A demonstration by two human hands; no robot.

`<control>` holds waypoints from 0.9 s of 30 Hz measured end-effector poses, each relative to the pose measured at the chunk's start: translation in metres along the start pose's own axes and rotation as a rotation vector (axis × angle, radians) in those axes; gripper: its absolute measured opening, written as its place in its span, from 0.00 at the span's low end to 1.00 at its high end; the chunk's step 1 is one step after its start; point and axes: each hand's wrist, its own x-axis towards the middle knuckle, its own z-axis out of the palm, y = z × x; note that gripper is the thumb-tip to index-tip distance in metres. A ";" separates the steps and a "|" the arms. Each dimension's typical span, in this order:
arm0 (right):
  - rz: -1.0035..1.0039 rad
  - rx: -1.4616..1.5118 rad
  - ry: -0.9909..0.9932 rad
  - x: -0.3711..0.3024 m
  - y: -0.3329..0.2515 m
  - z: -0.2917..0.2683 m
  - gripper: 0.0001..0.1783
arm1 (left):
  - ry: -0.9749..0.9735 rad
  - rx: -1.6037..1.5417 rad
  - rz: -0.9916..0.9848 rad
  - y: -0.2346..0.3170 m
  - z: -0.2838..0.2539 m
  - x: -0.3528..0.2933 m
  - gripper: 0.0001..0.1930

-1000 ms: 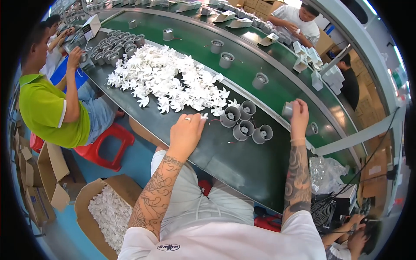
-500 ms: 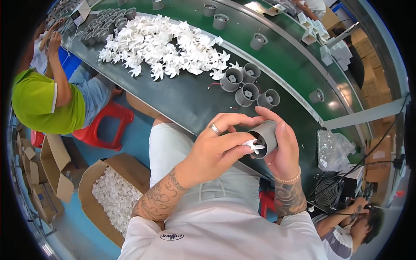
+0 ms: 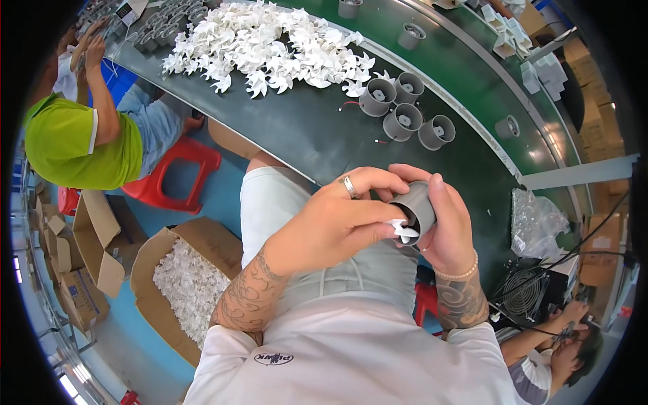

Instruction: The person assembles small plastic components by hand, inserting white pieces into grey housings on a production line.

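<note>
In my right hand (image 3: 451, 226) is a grey cylindrical fan housing (image 3: 421, 201), its fingers wrapped round the outer wall and its open mouth tilted toward my left hand. My left hand (image 3: 334, 219) pinches a small white fan blade wheel (image 3: 405, 232) between thumb and forefinger, at the mouth of that housing. Part of the wheel is inside the rim; its hub and the housing's inside are mostly hidden. Beyond my hands, several like grey housings (image 3: 403, 121) stand upright on the dark bench, with thin red wires beside some.
A large heap of white blade wheels (image 3: 263, 47) covers the far bench. Behind it runs a green conveyor (image 3: 466, 81) carrying grey housings. A clear plastic bag (image 3: 536, 226) lies at right. At lower left stands a carton (image 3: 152, 260) of white pieces. A person in green (image 3: 81, 145) sits left.
The white blade wheel has turned slightly and sits a little deeper in the housing's mouth. Both hands keep their hold. The whole view has shifted, so the bench appears higher.
</note>
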 end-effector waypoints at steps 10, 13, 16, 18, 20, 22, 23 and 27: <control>-0.017 -0.041 0.038 -0.002 0.011 0.006 0.28 | 0.084 -0.098 -0.104 -0.007 0.005 -0.014 0.10; -0.027 -0.063 0.037 -0.001 0.013 0.005 0.27 | 0.113 -0.108 -0.164 -0.002 0.006 -0.015 0.10; -0.010 -0.046 0.060 -0.003 0.013 0.008 0.27 | 0.102 -0.092 -0.166 0.002 0.005 -0.015 0.09; -0.010 -0.087 0.065 -0.004 0.011 0.011 0.29 | 0.107 -0.081 -0.169 0.004 0.005 -0.016 0.09; -0.006 -0.127 0.070 -0.005 0.010 0.013 0.31 | 0.113 -0.070 -0.176 0.006 0.006 -0.019 0.09; -0.022 -0.205 0.070 -0.003 0.008 0.012 0.31 | 0.154 -0.080 -0.177 0.005 0.007 -0.020 0.09; -0.018 -0.204 0.071 -0.003 0.009 0.012 0.31 | 0.154 -0.081 -0.180 0.004 0.008 -0.020 0.09; -0.049 -0.316 0.065 0.000 0.006 0.009 0.29 | 0.221 -0.233 -0.251 0.000 0.013 -0.020 0.10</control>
